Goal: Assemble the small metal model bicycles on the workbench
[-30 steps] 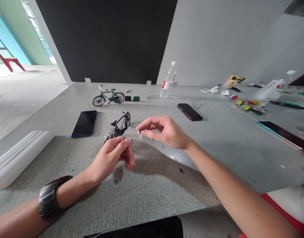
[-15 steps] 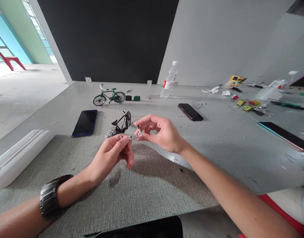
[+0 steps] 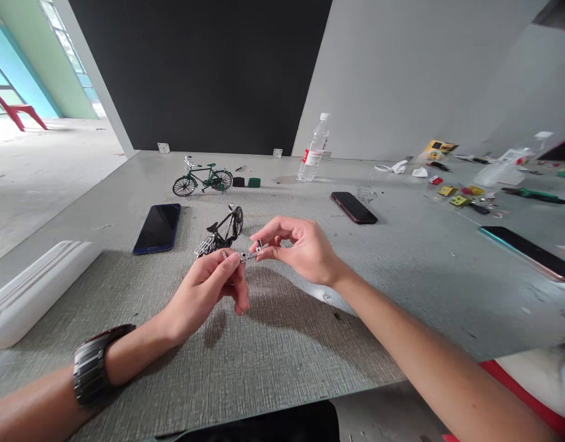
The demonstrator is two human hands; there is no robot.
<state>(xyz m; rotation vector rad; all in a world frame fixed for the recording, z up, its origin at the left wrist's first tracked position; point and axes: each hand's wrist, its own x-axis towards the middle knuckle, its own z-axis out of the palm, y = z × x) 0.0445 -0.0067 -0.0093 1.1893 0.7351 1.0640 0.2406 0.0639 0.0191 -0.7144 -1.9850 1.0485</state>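
Between thumb and fingers, my left hand [image 3: 218, 279] pinches one end of a small silvery metal part [image 3: 249, 255]. My right hand [image 3: 298, 248] has its thumb and fingertips closed at the part's other end, where a short dark piece sticks up. Just beyond my left hand stands a black miniature bicycle [image 3: 224, 230], its rear rack close to my knuckles. Farther back is a green miniature bicycle [image 3: 202, 179], with a black small case [image 3: 238, 182] and a green small case [image 3: 254, 182] beside it.
A blue-edged phone [image 3: 157, 228] and a white long object [image 3: 38, 291] lie at left. Behind my right hand are another phone [image 3: 354, 207] and a plastic bottle [image 3: 314, 150]. At right lie a third phone [image 3: 530, 252], pliers [image 3: 535, 195] and small loose parts.
The dark piece at my right fingertips has tilted and sits slightly lower, and my right fingers have closed in a little. My left hand has hardly moved.
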